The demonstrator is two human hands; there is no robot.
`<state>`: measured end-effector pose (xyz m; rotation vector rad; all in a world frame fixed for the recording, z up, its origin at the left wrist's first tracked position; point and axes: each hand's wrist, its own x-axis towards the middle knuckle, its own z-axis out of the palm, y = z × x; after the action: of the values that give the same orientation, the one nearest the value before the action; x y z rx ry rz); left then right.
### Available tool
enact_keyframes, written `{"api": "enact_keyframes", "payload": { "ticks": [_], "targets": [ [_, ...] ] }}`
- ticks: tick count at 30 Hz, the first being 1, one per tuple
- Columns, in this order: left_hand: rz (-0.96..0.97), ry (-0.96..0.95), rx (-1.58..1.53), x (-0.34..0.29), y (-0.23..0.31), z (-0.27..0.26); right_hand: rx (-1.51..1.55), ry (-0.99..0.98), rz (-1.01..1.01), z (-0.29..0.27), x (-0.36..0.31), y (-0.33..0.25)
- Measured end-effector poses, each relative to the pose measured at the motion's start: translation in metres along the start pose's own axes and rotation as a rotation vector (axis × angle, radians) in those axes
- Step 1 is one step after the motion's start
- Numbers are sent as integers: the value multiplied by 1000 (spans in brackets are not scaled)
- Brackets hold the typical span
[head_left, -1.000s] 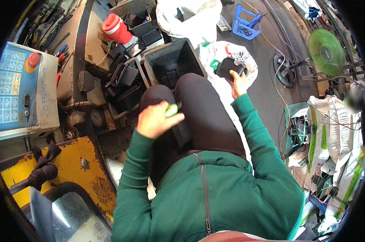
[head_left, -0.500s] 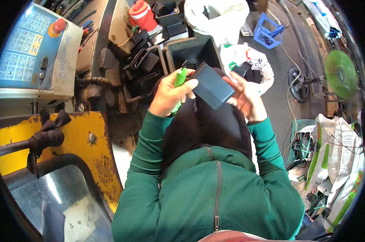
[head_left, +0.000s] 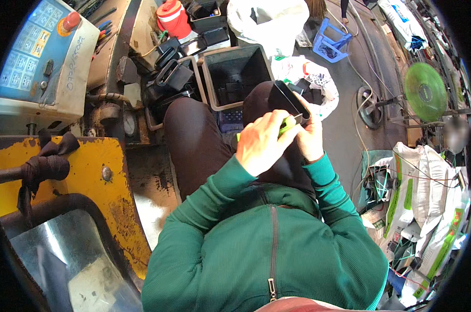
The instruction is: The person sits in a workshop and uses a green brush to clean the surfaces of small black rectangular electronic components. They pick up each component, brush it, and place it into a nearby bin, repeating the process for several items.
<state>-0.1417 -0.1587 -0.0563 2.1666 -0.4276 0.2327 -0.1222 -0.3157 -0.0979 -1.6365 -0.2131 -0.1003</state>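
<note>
My left hand is closed round a bright green utility knife. The knife's blade points right and meets, or comes very near, the lower edge of a black plastic box-shaped part. My right hand grips that part from its right side, above my right thigh. The part is tilted up, with a narrow rim towards me. Most of the knife handle is hidden by my left fingers, and some right fingers are out of sight behind the part.
Ahead stands a grey bin with black parts inside; another bin of black parts is to its left. A white bag sits right of them. A control panel and yellow machine flank my left; a green fan stands right.
My left hand has moved right, bringing the knife to the black part's edge. The part has turned from its broad face to a narrow upright view. The head view has shifted slightly.
</note>
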Motion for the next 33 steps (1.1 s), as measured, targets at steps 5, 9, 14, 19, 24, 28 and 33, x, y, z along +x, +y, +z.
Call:
{"api": "enact_keyframes", "payload": {
  "ticks": [5,9,14,19,24,28,33],
  "targets": [
    [6,-19,43,2,-7,4,107,0,58,7,-2,2],
    [16,-19,83,7,-16,8,82,34,80,5,-3,4],
    [17,17,120,19,-20,10,7,50,77,-1,3,14],
    [-181,54,140,37,-55,2,-84,95,37,6,4,-2],
    [-530,16,-73,52,-103,-27,-562,25,-103,2,-4,-21],
    [-285,-12,-544,26,-40,4,-713,83,-169,16,4,-20],
    [-418,95,-486,6,-44,15,-549,-106,-164,28,-6,-6]
  ]
}}
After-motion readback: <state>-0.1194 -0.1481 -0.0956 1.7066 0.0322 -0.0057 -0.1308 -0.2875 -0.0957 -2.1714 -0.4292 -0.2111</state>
